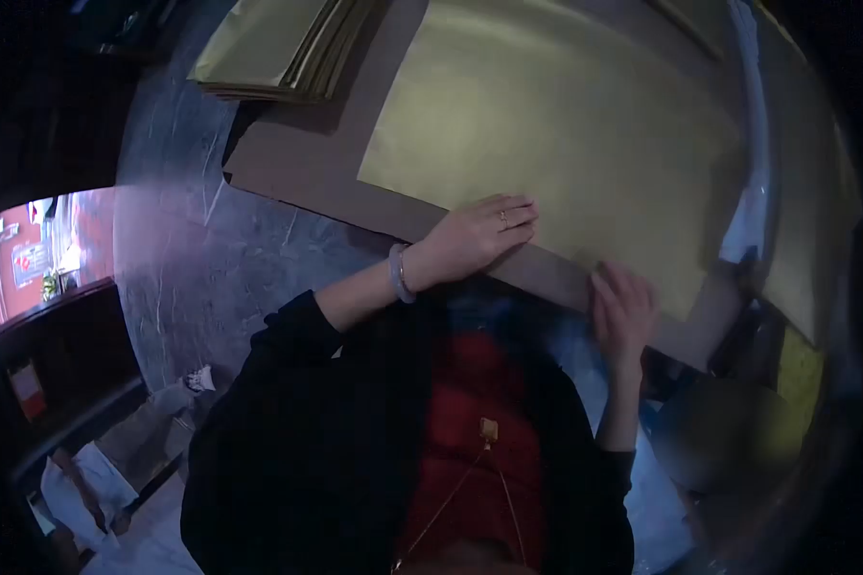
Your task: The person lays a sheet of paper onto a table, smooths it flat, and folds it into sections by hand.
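A large yellow-gold sheet of paper [547,115] lies flat on a brown board [297,158]. My left hand [479,235], with a ring and a pale bangle at the wrist, rests palm down on the sheet's near edge. Its fingers are stretched out and point right. Farther right, my right hand [625,307] touches the same near edge with fingers extended and slightly bent. Neither hand shows anything gripped. Beyond the left side of the sheet sits a stack of folded yellow paper [259,48].
Grey marbled flooring or surface [249,259] shows left of the board. A whitish-blue strip [753,172] and more yellowish material [805,220] lie along the right. A blurred round dark object [719,431] stands low right. White bags or papers [91,489] are at lower left.
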Motion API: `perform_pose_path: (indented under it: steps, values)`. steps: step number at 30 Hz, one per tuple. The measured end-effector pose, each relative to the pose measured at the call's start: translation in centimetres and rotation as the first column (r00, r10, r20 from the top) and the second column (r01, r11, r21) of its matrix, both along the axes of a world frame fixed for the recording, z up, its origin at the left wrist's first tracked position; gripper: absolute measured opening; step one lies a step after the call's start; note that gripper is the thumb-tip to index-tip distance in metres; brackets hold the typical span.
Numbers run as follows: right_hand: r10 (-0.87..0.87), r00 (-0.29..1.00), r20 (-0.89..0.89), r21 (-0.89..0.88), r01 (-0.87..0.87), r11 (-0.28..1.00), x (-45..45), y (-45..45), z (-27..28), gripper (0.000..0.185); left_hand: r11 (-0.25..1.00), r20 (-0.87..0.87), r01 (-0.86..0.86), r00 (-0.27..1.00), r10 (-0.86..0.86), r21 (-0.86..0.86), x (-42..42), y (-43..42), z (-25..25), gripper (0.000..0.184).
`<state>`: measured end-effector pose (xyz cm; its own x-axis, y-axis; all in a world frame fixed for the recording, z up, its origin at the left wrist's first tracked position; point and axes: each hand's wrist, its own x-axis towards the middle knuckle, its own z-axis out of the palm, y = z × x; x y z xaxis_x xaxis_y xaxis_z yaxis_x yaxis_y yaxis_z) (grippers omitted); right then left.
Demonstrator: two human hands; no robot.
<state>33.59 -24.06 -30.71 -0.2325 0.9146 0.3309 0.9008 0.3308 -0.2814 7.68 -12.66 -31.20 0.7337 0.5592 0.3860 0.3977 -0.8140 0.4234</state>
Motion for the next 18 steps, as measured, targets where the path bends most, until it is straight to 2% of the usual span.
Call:
perform_pose_path:
  steps: [2,5,12,14,18]
  values:
    - [0.100,0.995,-0.014,-0.066,-0.100,0.993,-1.0,1.2,0.2,0.031,1.000,0.019,0.025,1.000,-0.025,-0.001,0.1,-0.1,-0.5,0.021]
    - [0.162,0.987,-0.001,-0.107,-0.161,0.981,-2.5,2.7,0.7,0.028,1.000,0.062,0.000,0.998,0.001,-0.020,0.2,-0.3,-0.6,0.021]
    - [0.123,0.987,0.107,-0.078,-0.115,0.990,-3.5,6.1,0.9,0.024,1.000,0.089,-0.009,0.996,0.012,-0.028,0.2,-0.4,-0.5,0.019]
    - [0.098,0.993,0.070,-0.070,-0.093,0.993,-3.4,7.6,1.2,0.025,0.999,0.095,-0.003,0.995,0.006,-0.035,0.4,-0.5,-0.9,0.020]
    - [0.005,0.982,0.186,-0.073,0.009,0.997,-3.1,11.1,1.6,0.028,1.000,-0.003,-0.016,1.000,0.016,0.013,0.7,-0.8,-1.1,0.022]
